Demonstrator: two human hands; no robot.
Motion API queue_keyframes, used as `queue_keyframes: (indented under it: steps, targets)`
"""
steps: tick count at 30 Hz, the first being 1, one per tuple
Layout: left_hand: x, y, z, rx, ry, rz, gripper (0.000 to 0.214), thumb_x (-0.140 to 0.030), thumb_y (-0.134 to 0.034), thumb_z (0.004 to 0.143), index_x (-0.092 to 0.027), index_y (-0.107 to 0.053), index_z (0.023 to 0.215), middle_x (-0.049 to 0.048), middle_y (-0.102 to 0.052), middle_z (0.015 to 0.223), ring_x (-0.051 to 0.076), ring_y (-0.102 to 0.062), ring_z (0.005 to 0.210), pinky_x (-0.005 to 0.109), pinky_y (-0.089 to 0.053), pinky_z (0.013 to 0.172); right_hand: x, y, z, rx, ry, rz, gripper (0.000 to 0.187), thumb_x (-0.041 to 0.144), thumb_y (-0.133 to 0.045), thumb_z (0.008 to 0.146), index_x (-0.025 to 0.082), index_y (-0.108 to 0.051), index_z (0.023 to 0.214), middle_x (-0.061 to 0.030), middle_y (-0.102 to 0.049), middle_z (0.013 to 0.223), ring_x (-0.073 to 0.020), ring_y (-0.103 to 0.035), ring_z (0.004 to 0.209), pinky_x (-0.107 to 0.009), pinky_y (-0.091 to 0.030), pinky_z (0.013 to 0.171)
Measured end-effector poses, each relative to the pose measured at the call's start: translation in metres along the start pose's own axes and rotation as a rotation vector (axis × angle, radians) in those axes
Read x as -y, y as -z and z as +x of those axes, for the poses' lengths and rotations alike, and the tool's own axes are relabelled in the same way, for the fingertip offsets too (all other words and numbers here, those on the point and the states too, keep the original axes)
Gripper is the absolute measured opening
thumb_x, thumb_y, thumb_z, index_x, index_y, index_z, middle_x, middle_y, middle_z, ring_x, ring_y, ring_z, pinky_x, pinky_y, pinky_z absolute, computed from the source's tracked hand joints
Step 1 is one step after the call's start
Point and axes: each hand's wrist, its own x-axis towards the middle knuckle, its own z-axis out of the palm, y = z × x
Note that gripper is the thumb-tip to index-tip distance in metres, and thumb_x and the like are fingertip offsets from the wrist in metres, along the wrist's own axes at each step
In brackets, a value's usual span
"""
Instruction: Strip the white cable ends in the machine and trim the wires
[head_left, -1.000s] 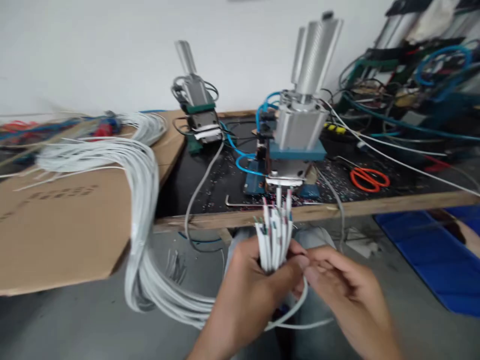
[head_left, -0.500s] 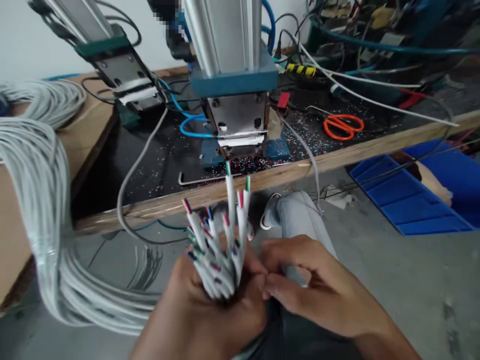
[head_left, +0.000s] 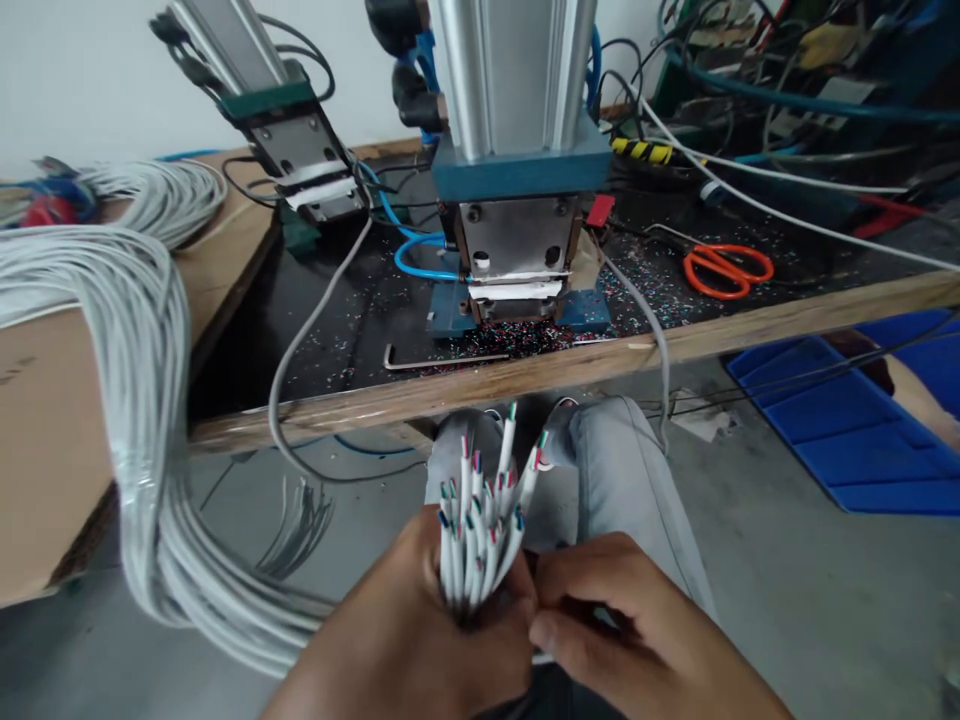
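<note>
My left hand point(head_left: 405, 640) is wrapped round a bundle of grey-white cables point(head_left: 476, 540). The cut ends point up at uneven heights, showing red, green and blue wire cores. Close against it, my right hand point(head_left: 630, 610) is closed, thumb and fingers pinched beside the left fingers. A short white strip shows under the right thumb; what the pinch holds is hidden. From the left hand the long cable hank point(head_left: 150, 420) runs off left and up over a cardboard sheet point(head_left: 52, 430), with clear tape round it.
Beyond the hands, a pneumatic press point(head_left: 517, 230) stands on the black workbench point(head_left: 337, 320), amid coloured scraps. A second press point(head_left: 300, 150) is behind left. Near the wooden edge lie a hex key point(head_left: 442, 362) and orange-handled scissors point(head_left: 727, 270). A blue bin point(head_left: 847, 430) sits on the floor at right.
The view has shifted, so bench and presses appear farther right. The cable ends now stand more upright and closer together. Both hands keep their closed grips side by side.
</note>
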Motion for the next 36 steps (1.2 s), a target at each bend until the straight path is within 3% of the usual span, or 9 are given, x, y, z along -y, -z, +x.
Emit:
queue_keyframes:
  steps: [5,10,15,22,27,31,36]
  targets:
    - [0.005,-0.014,0.002,-0.283,-0.083,-0.152,0.028,-0.028,-0.066,0.084,-0.019,-0.059,0.058,-0.0005,-0.053,0.06,0.014,-0.05,0.058,0.023,-0.043,0.05,-0.016,-0.017,-0.005,-0.051,-0.121,0.223,0.049,0.067,-0.079,0.082,0.019,-0.07,0.084,0.0076,-0.046,0.053,-0.0075,-0.044,0.042,-0.018,-0.043,0.039]
    - [0.017,-0.018,-0.004,-0.35,-0.077,-0.224,0.024,-0.027,-0.069,0.089,-0.018,-0.071,0.066,0.0,-0.061,0.062,0.015,-0.058,0.057,0.024,-0.05,0.055,-0.024,-0.037,-0.021,-0.05,-0.29,0.483,0.05,0.066,-0.077,0.086,0.019,-0.062,0.074,0.0123,-0.035,0.047,-0.0009,-0.021,0.035,-0.012,-0.03,0.032]
    - [0.023,-0.024,-0.007,-0.538,-0.116,-0.345,0.017,-0.023,-0.074,0.084,-0.02,-0.078,0.068,-0.0023,-0.065,0.059,0.011,-0.056,0.051,0.02,-0.049,0.052,-0.016,-0.05,-0.025,-0.175,-0.377,0.521,0.05,0.066,-0.082,0.081,0.019,-0.064,0.077,0.0134,-0.033,0.047,0.0002,-0.019,0.038,-0.009,-0.029,0.034]
    - [0.035,-0.026,-0.008,-0.561,-0.151,-0.319,0.014,-0.024,-0.073,0.089,-0.024,-0.083,0.078,-0.0015,-0.07,0.061,0.017,-0.068,0.056,0.026,-0.059,0.058,-0.01,-0.06,-0.024,-0.27,-0.387,0.546,0.051,0.065,-0.086,0.077,0.018,-0.065,0.074,0.0136,-0.033,0.048,0.0013,-0.018,0.038,-0.008,-0.028,0.035]
    - [0.035,-0.023,-0.009,-0.562,-0.233,-0.266,0.018,-0.018,-0.071,0.089,-0.023,-0.078,0.073,-0.0032,-0.068,0.061,0.012,-0.061,0.05,0.02,-0.054,0.051,-0.009,-0.064,-0.024,-0.282,-0.389,0.553,0.052,0.064,-0.089,0.074,0.018,-0.065,0.073,0.0135,-0.034,0.048,0.0019,-0.018,0.039,-0.007,-0.026,0.035]
    - [0.029,-0.023,-0.01,-0.476,-0.134,-0.316,0.024,-0.027,-0.071,0.091,-0.02,-0.073,0.068,-0.0003,-0.063,0.06,0.016,-0.061,0.058,0.024,-0.055,0.057,-0.021,-0.057,-0.022,-0.197,-0.321,0.561,0.046,0.062,-0.083,0.083,0.019,-0.066,0.076,0.0143,-0.032,0.049,0.0017,-0.016,0.037,-0.006,-0.027,0.034]
    - [0.02,-0.021,-0.006,-0.489,-0.073,-0.374,0.021,-0.032,-0.073,0.088,-0.018,-0.075,0.073,-0.0007,-0.061,0.061,0.013,-0.053,0.055,0.022,-0.047,0.052,-0.034,-0.042,-0.019,-0.054,-0.224,0.537,0.041,0.058,-0.073,0.094,0.021,-0.063,0.079,0.0147,-0.029,0.048,-0.0001,-0.017,0.035,-0.008,-0.028,0.032]
